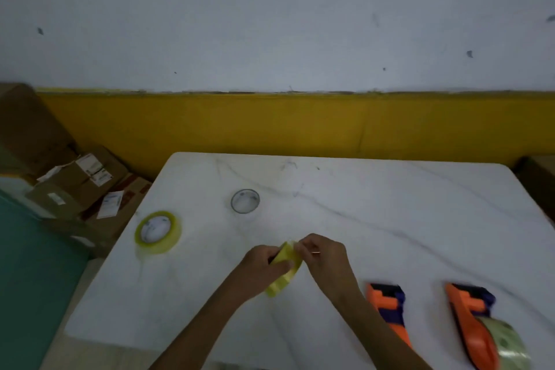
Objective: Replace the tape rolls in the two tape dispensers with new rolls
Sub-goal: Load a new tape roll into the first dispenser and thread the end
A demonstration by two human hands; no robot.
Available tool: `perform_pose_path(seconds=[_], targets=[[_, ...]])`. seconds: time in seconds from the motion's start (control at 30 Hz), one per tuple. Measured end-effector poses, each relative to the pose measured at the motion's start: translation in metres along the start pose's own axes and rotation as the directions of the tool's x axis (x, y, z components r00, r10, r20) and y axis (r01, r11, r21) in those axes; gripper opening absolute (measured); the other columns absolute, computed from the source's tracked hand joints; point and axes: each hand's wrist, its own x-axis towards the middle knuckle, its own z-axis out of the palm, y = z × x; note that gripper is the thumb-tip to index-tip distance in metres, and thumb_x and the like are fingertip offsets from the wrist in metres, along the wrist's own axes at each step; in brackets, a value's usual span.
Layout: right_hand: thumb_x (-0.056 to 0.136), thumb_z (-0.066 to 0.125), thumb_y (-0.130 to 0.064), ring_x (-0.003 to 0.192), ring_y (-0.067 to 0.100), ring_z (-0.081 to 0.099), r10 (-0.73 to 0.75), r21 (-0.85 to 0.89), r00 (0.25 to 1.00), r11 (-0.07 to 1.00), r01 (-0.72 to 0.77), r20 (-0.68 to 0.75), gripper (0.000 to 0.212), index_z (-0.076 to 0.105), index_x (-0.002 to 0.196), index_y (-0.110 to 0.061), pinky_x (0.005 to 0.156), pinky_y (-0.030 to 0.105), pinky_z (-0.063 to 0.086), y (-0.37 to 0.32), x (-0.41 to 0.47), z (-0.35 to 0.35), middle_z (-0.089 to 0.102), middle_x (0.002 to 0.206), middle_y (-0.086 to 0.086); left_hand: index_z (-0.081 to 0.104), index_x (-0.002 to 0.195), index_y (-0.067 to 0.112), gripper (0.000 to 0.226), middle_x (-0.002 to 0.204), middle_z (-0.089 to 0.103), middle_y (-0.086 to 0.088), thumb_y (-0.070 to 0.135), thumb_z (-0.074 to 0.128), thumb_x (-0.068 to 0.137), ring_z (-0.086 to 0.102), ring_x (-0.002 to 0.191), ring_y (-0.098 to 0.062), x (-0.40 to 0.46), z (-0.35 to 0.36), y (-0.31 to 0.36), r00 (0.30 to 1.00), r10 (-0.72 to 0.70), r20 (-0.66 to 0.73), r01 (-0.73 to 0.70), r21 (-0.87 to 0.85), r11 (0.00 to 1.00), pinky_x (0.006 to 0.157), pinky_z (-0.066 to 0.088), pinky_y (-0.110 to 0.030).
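Lying off the table's left edge, a heap of cardboard boxes point(78, 183) with white labels sits on the floor against the yellow wall band. On the white marble-patterned table point(390, 204), the leftmost item is a full yellow tape roll point(158, 231), flat on its side near the left edge. Just right of it and farther back lies a nearly spent clear roll point(245, 201), also flat, apart from the yellow one.

Near the table's middle, the person's left hand point(261, 267) grips a second yellow roll point(286, 267), its fingers closed around the roll's near side, with the roll lifted and tilted. The right hand point(322, 255) meets it from the other side, fingertips pinched narrowly at the roll's upper edge; whether they hold a loose tape end cannot be told through the blur.

Right of the right forearm, an orange and dark blue tape dispenser point(387, 306) lies on the table with no roll visible in it. Farther right, near the frame's lower corner, a second orange dispenser point(471, 318) lies on the table with a pale clear tape roll point(507, 345) mounted at its near end.
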Motion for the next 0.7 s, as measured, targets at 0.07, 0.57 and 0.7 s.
perform_pose_path(seconds=[0.07, 0.57, 0.7], targets=[[0.089, 0.062, -0.022, 0.071, 0.01, 0.067, -0.03, -0.049, 0.999, 0.998, 0.029, -0.025, 0.016, 0.071, 0.08, -0.014, 0.069, 0.024, 0.053, 0.003, -0.021, -0.028, 0.074, 0.075, -0.001, 0.07, 0.085, -0.001, 0.037, 0.075, 0.071, -0.013, 0.036, 0.065, 0.081, 0.072, 0.068, -0.024, -0.015, 0.029, 0.016, 1.0, 0.0, -0.022, -0.001, -0.038, 0.999, 0.064, 0.055, -0.035], [0.083, 0.072, -0.023, 0.086, 0.017, 0.072, 0.15, 0.311, 0.984, 0.944, -0.112, -0.101, 0.016, 0.07, 0.098, -0.016, 0.077, 0.031, 0.058, 0.03, -0.145, -0.184, 0.075, 0.089, 0.008, 0.067, 0.089, 0.014, 0.014, 0.074, 0.074, -0.004, 0.019, 0.054, 0.085, 0.069, 0.068, -0.02, -0.102, 0.193, 0.087, 0.949, 0.246, 0.197, -0.177, -0.313, 0.933, 0.064, 0.055, -0.03], [0.086, 0.069, -0.025, 0.074, 0.021, 0.067, 0.246, 0.513, 0.967, 0.822, -0.247, 0.071, 0.02, 0.072, 0.104, -0.016, 0.069, 0.039, 0.053, 0.058, -0.179, -0.179, 0.073, 0.089, 0.009, 0.065, 0.098, 0.012, 0.027, 0.085, 0.069, -0.007, 0.008, 0.048, 0.077, 0.065, 0.079, -0.018, -0.107, 0.224, 0.092, 0.935, 0.231, 0.27, -0.133, -0.336, 0.933, 0.072, 0.053, -0.025]])
